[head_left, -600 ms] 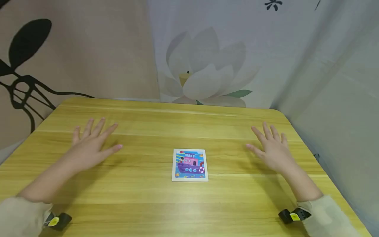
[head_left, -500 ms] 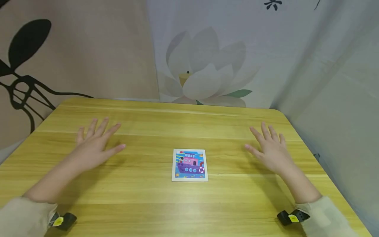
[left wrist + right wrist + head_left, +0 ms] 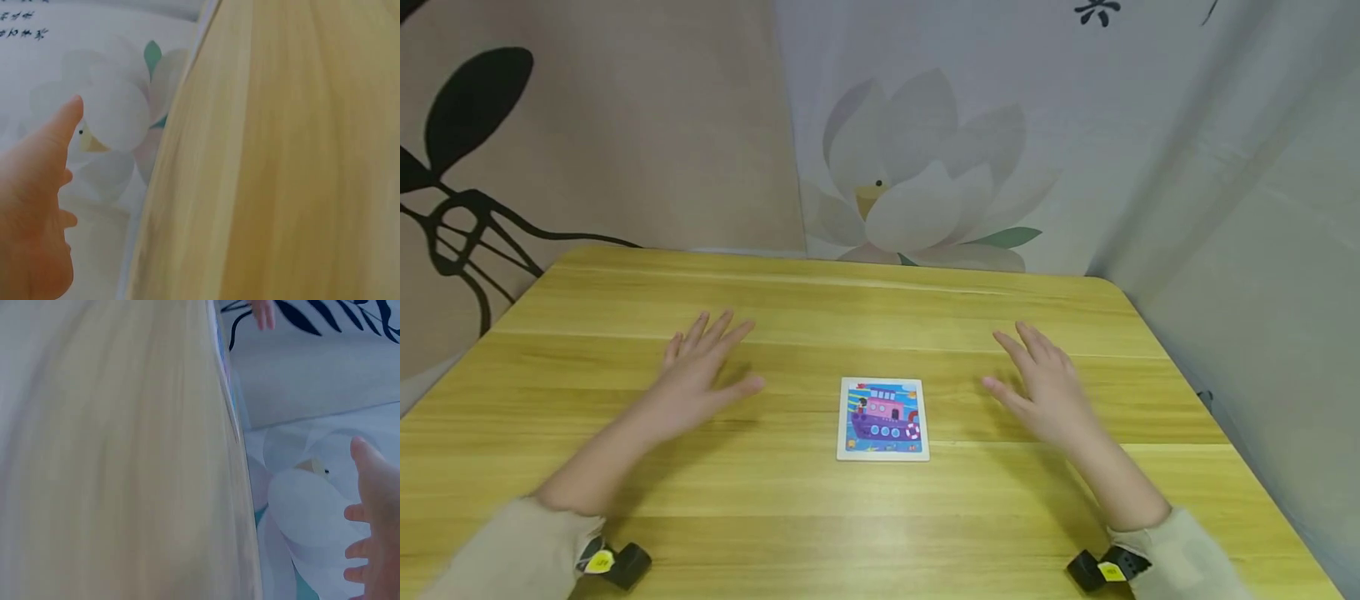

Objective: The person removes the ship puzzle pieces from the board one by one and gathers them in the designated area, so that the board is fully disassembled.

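A square picture puzzle or card (image 3: 883,419) with a white border lies flat on the table, showing a purple and pink boat on blue. To its left my left hand (image 3: 696,383) hovers over the wood, fingers spread and holding nothing. On the other side my right hand (image 3: 1041,387) is likewise raised, its fingers extended and nothing in its grasp. The left wrist view has the left hand (image 3: 37,200) at its left edge, thumb pointing up. In the right wrist view the right hand (image 3: 378,519) appears at the right edge, and the card's edge (image 3: 224,356) shows as a thin coloured strip.
The wooden table (image 3: 880,533) has light yellow grain and rounded far corners. Behind it hangs a pale curtain (image 3: 925,167) printed with a lotus flower. Another curtain (image 3: 1262,208) borders the right side. Each sleeve carries a small black camera (image 3: 628,567) at the wrist.
Both hands have moved inward toward the card, the left one to the right and the right one to the left. The card stays in place.
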The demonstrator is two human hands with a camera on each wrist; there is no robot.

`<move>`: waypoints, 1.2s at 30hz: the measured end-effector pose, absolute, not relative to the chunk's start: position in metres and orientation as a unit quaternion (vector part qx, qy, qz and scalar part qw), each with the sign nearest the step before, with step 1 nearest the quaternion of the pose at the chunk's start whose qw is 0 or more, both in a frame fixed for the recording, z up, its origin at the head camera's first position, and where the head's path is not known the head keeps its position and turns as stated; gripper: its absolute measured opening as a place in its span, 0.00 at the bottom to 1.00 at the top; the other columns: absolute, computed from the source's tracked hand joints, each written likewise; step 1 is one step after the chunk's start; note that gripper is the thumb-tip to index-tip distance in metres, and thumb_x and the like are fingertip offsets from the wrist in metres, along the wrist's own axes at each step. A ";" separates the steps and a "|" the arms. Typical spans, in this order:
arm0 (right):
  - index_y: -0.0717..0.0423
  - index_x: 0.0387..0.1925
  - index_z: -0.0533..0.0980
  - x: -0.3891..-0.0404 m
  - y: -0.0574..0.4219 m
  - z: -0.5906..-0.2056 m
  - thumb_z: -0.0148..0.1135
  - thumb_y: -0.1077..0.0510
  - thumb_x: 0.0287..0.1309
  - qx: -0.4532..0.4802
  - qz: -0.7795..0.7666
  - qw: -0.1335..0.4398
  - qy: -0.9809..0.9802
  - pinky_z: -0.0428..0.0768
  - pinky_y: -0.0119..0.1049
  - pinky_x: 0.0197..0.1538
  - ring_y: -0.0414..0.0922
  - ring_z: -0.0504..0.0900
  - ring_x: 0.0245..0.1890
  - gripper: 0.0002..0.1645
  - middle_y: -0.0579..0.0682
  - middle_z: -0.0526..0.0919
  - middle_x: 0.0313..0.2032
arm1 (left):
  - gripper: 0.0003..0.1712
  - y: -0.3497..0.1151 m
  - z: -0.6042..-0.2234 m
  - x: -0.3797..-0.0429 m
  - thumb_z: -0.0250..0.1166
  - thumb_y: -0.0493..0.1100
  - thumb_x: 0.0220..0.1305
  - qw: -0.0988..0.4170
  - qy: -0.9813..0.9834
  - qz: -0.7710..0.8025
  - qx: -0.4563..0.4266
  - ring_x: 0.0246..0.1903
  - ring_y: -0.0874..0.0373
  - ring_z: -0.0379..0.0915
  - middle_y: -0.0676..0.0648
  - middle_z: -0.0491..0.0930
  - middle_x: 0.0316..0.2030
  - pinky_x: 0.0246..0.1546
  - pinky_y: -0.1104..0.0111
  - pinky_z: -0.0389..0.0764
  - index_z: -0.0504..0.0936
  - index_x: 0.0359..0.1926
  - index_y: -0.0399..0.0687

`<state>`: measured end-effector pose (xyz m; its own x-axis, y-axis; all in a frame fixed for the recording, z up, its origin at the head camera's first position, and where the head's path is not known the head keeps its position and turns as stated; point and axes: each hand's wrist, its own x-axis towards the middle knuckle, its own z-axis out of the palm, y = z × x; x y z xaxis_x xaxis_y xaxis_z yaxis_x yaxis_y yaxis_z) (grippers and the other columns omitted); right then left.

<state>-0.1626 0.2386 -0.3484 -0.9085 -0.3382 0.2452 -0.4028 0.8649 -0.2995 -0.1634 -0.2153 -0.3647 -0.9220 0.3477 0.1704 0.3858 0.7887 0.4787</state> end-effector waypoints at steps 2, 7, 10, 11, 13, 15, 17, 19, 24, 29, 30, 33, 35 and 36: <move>0.54 0.71 0.58 -0.162 0.231 -0.350 0.53 0.37 0.65 0.202 0.198 0.093 -0.955 0.46 0.64 0.65 0.61 0.48 0.70 0.41 0.63 0.52 0.71 | 0.46 -0.209 -0.367 -0.164 0.58 0.62 0.65 0.038 -0.941 -0.268 -0.203 0.71 0.39 0.22 0.38 0.38 0.74 0.62 0.37 0.25 0.49 0.75 0.52; 0.53 0.70 0.60 -0.161 0.211 -0.351 0.54 0.39 0.65 0.216 0.244 0.090 -0.941 0.48 0.64 0.65 0.59 0.51 0.70 0.39 0.58 0.54 0.71 | 0.46 -0.195 -0.374 -0.166 0.59 0.62 0.64 0.037 -0.933 -0.285 -0.216 0.71 0.37 0.26 0.37 0.42 0.73 0.62 0.37 0.28 0.52 0.75 0.49; 0.53 0.69 0.62 -0.162 0.200 -0.353 0.56 0.40 0.64 0.223 0.266 0.086 -0.934 0.49 0.64 0.65 0.58 0.52 0.70 0.38 0.56 0.56 0.71 | 0.47 -0.188 -0.379 -0.167 0.61 0.63 0.62 0.034 -0.930 -0.292 -0.220 0.71 0.36 0.28 0.36 0.44 0.73 0.63 0.37 0.30 0.54 0.74 0.48; 0.53 0.69 0.62 -0.162 0.196 -0.353 0.56 0.40 0.64 0.225 0.273 0.084 -0.931 0.49 0.64 0.65 0.57 0.53 0.70 0.38 0.56 0.56 0.71 | 0.47 -0.186 -0.380 -0.168 0.62 0.62 0.62 0.034 -0.929 -0.294 -0.222 0.71 0.36 0.29 0.36 0.45 0.73 0.63 0.37 0.30 0.54 0.74 0.47; 0.52 0.69 0.63 -0.162 0.189 -0.355 0.56 0.41 0.64 0.230 0.286 0.079 -0.927 0.50 0.63 0.65 0.56 0.53 0.70 0.37 0.55 0.57 0.71 | 0.48 -0.181 -0.383 -0.169 0.63 0.63 0.60 0.030 -0.927 -0.299 -0.226 0.70 0.35 0.30 0.36 0.46 0.73 0.63 0.37 0.31 0.55 0.73 0.47; 0.52 0.68 0.64 -0.162 0.182 -0.357 0.57 0.42 0.64 0.237 0.295 0.074 -0.923 0.51 0.63 0.65 0.55 0.54 0.69 0.36 0.54 0.58 0.70 | 0.50 -0.175 -0.385 -0.169 0.65 0.62 0.58 0.023 -0.924 -0.305 -0.230 0.70 0.34 0.31 0.36 0.47 0.72 0.63 0.36 0.32 0.55 0.73 0.46; 0.52 0.67 0.65 -0.163 0.175 -0.360 0.57 0.42 0.64 0.241 0.306 0.069 -0.919 0.53 0.62 0.65 0.54 0.56 0.69 0.35 0.55 0.60 0.69 | 0.52 -0.170 -0.387 -0.169 0.67 0.63 0.56 0.013 -0.921 -0.311 -0.234 0.70 0.35 0.31 0.36 0.47 0.72 0.62 0.36 0.32 0.56 0.73 0.46; 0.52 0.67 0.66 -0.164 0.169 -0.364 0.58 0.43 0.64 0.247 0.314 0.064 -0.915 0.55 0.62 0.64 0.54 0.57 0.68 0.34 0.55 0.62 0.68 | 0.54 -0.164 -0.389 -0.168 0.69 0.64 0.53 0.003 -0.920 -0.312 -0.237 0.70 0.35 0.31 0.37 0.47 0.72 0.62 0.35 0.32 0.56 0.73 0.46; 0.54 0.64 0.69 -0.168 0.155 -0.371 0.60 0.43 0.63 0.261 0.337 0.050 -0.903 0.60 0.59 0.63 0.53 0.62 0.65 0.33 0.55 0.66 0.65 | 0.60 -0.152 -0.392 -0.167 0.72 0.66 0.44 -0.008 -0.916 -0.312 -0.253 0.70 0.35 0.33 0.37 0.49 0.72 0.62 0.35 0.33 0.58 0.72 0.45; 0.55 0.60 0.73 -0.171 0.140 -0.377 0.64 0.46 0.60 0.269 0.340 0.047 -0.900 0.65 0.54 0.61 0.51 0.66 0.61 0.31 0.53 0.72 0.60 | 0.64 -0.142 -0.394 -0.168 0.71 0.73 0.38 -0.017 -0.915 -0.303 -0.264 0.70 0.35 0.35 0.38 0.50 0.72 0.62 0.36 0.36 0.59 0.72 0.46; 0.55 0.59 0.74 -0.171 0.137 -0.378 0.65 0.46 0.59 0.271 0.337 0.046 -0.901 0.67 0.53 0.61 0.50 0.67 0.60 0.30 0.52 0.73 0.58 | 0.64 -0.140 -0.394 -0.169 0.70 0.74 0.38 -0.021 -0.915 -0.301 -0.266 0.70 0.36 0.35 0.38 0.50 0.72 0.63 0.36 0.36 0.59 0.72 0.47; 0.54 0.58 0.76 -0.173 0.129 -0.380 0.67 0.46 0.57 0.274 0.329 0.040 -0.903 0.68 0.50 0.59 0.48 0.69 0.57 0.29 0.49 0.75 0.55 | 0.65 -0.136 -0.396 -0.169 0.69 0.76 0.37 -0.032 -0.916 -0.295 -0.272 0.70 0.36 0.34 0.38 0.50 0.72 0.63 0.36 0.36 0.59 0.72 0.47; 0.53 0.57 0.76 -0.173 0.124 -0.382 0.68 0.46 0.57 0.277 0.328 0.034 -0.902 0.69 0.48 0.58 0.47 0.70 0.56 0.29 0.47 0.75 0.53 | 0.65 -0.133 -0.397 -0.170 0.69 0.76 0.37 -0.035 -0.915 -0.290 -0.277 0.70 0.36 0.35 0.38 0.50 0.72 0.63 0.36 0.36 0.59 0.72 0.47; 0.53 0.57 0.76 -0.173 0.122 -0.382 0.68 0.46 0.56 0.278 0.328 0.031 -0.903 0.69 0.48 0.58 0.46 0.70 0.55 0.29 0.47 0.76 0.52 | 0.66 -0.132 -0.397 -0.170 0.68 0.76 0.37 -0.036 -0.915 -0.287 -0.279 0.70 0.36 0.35 0.38 0.51 0.72 0.63 0.37 0.36 0.59 0.72 0.47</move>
<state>-0.1731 0.1221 -0.3823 -0.8439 -0.4808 0.2379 -0.5215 0.6313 -0.5740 -0.1698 -0.1324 -0.3974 -0.8412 0.5322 0.0954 0.4912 0.6785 0.5463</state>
